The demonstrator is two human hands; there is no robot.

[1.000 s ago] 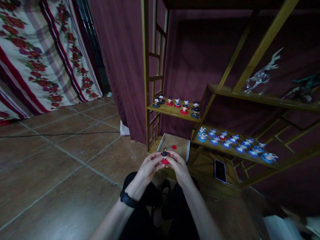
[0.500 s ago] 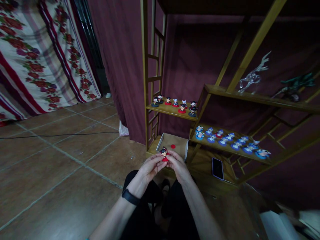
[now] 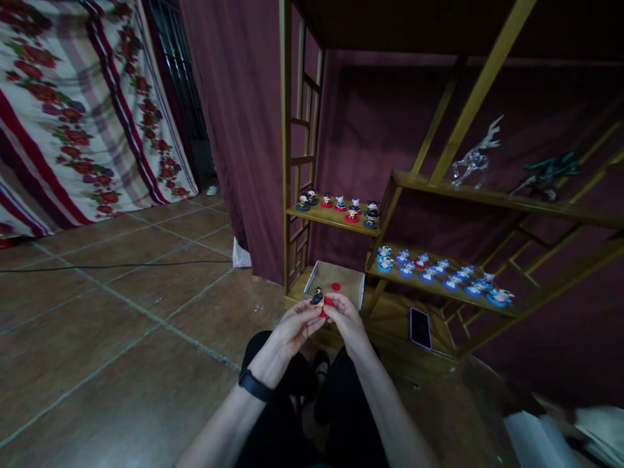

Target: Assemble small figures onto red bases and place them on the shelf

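Note:
Between my hands is a small black-haired figurine point(image 3: 318, 301) in red, tilted to the left. My left hand point(image 3: 295, 326) pinches it from the left, wearing a dark band on the wrist. From the right, the fingers of my right hand point(image 3: 343, 316) close on its red lower part. Just beyond my hands lies a shallow open box point(image 3: 348, 278) with a red disc point(image 3: 336, 286) in it. Something small and dark shows in the box right behind the figurine's head; its kind is hard to make out.
A wooden shelf unit point(image 3: 286, 130) holds several figurines on red and dark bases point(image 3: 352, 214), and several blue ones point(image 3: 429, 270) lower right. A phone point(image 3: 420, 328) lies on the bottom board. Above stand a clear deer ornament point(image 3: 474, 162) and a dark green ornament point(image 3: 548, 175).
The figurine has tipped to the left within my fingers, from nearly upright. Both hands keep their grip. The shelves have shifted slightly left in view.

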